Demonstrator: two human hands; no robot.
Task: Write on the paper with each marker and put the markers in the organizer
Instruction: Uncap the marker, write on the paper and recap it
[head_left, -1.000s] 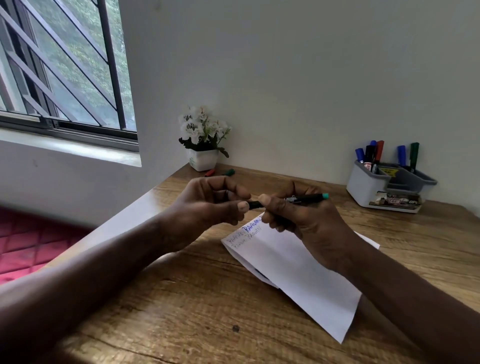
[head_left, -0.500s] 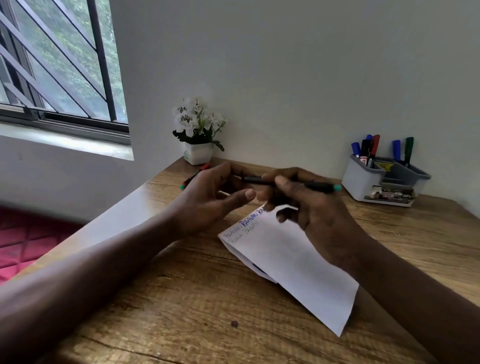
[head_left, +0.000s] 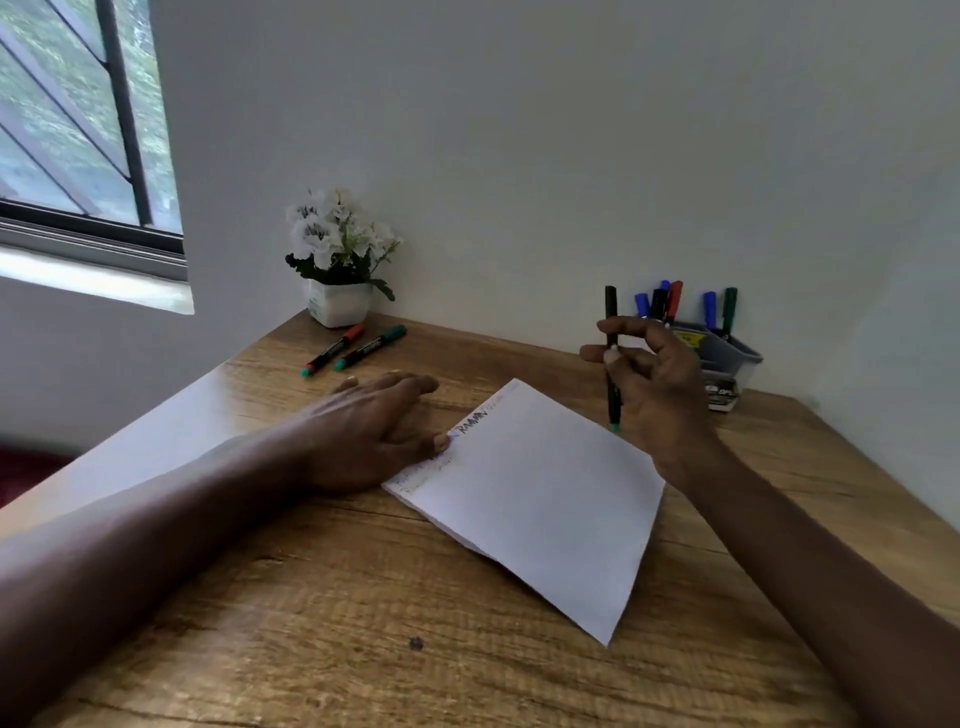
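A white sheet of paper (head_left: 540, 499) lies on the wooden table (head_left: 322, 613), with a few written words near its top left corner. My left hand (head_left: 374, 431) rests flat on the table, its thumb touching the paper's left edge. My right hand (head_left: 654, 379) pinches a black marker (head_left: 611, 312) upright above the paper's right corner, green end pointing down. Behind that hand stands the grey organizer (head_left: 732, 358) holding several markers. Two more markers, a red-capped marker (head_left: 335, 349) and a green-capped marker (head_left: 370, 347), lie near the far left of the table.
A white pot of white flowers (head_left: 340, 260) sits in the back left corner against the wall. A window (head_left: 78, 114) is at the upper left. The table's left edge runs close beside my left forearm.
My hands have parted. The left hand let go of the marker and came down flat beside the paper. The right hand carried the marker to the right and turned it upright.
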